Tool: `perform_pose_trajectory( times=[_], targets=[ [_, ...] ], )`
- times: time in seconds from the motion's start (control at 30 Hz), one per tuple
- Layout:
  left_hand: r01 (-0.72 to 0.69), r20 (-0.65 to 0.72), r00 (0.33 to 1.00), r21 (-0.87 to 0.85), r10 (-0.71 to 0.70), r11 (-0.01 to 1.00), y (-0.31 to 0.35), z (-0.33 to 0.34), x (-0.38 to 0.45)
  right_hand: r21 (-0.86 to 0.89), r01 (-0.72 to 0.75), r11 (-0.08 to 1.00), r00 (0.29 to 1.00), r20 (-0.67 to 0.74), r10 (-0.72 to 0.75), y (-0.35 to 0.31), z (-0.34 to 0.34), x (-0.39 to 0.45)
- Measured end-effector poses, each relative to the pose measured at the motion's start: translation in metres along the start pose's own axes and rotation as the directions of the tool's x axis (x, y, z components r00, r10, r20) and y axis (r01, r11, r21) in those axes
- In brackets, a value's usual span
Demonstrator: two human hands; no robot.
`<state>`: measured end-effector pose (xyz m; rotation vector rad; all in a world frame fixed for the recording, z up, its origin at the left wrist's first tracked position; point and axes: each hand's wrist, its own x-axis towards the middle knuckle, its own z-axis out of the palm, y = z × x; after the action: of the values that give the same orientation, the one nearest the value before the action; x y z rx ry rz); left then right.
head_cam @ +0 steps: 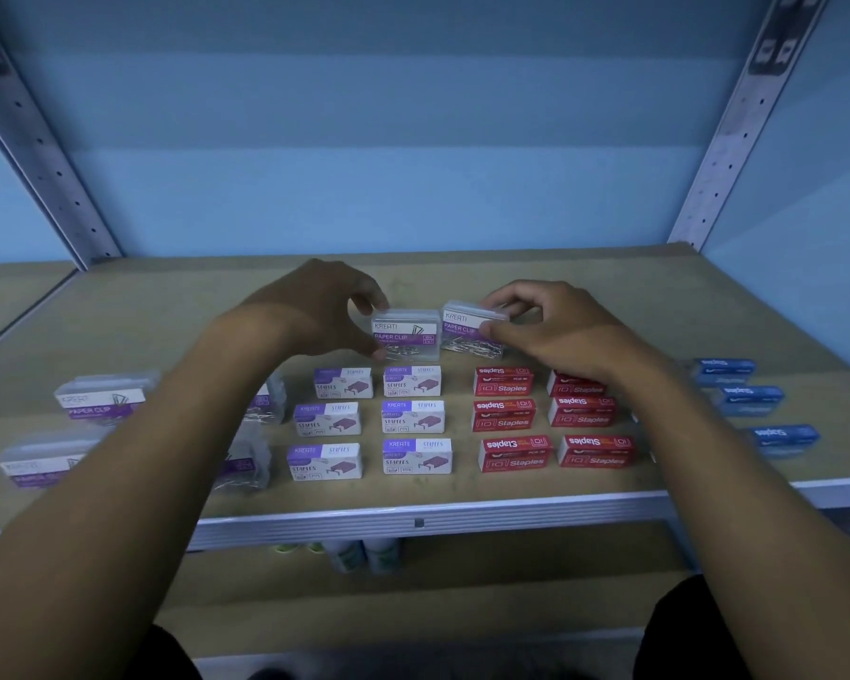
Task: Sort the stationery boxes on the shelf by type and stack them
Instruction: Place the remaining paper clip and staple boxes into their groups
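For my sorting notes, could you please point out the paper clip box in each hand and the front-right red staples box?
left-hand paper clip box [405, 336], head view, front label.
right-hand paper clip box [467, 331], head view, front label.
front-right red staples box [595, 452], head view, front face.

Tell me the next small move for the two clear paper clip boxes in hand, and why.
Probably carry both over to the left: the left hand and right hand each pinch a clear paper clip box, while the other paper clip boxes sit at the shelf's left end.
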<state>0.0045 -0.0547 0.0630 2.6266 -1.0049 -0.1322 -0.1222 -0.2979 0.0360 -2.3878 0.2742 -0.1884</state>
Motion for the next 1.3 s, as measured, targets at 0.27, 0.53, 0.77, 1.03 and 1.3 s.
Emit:
perform_pose_trajectory(
  times=[0.27, 0.53, 0.77, 1.03, 1.3],
  targets=[
    [0.054, -0.057, 0.997, -0.089, -0.060, 0.995, 0.001, 0.023, -0.002, -0.052, 0.000, 0.999, 1.000, -0.027, -0.001, -0.003, 0.005, -0.006],
    [0.077, -0.119, 0.989, -0.119, -0.092, 0.990, -0.001, 0.024, -0.003, -0.029, -0.008, 1.000, 0.993, -0.118, 0.004, -0.003, 0.005, -0.004],
    [0.074, -0.171, 0.980, -0.147, -0.099, 0.986, 0.018, 0.028, -0.002, -0.007, -0.027, 1.000, 0.981, -0.190, 0.025, 0.012, -0.018, -0.018],
    [0.096, -0.244, 0.961, -0.140, -0.129, 0.985, 0.012, 0.016, -0.013, 0.002, -0.006, 1.000, 0.981, -0.193, 0.006, 0.014, -0.020, -0.027],
    [0.175, -0.298, 0.928, -0.176, -0.222, 0.969, -0.032, -0.011, -0.040, 0.008, 0.076, 0.997, 0.982, -0.174, -0.074, -0.024, 0.014, -0.009]
  ],
)
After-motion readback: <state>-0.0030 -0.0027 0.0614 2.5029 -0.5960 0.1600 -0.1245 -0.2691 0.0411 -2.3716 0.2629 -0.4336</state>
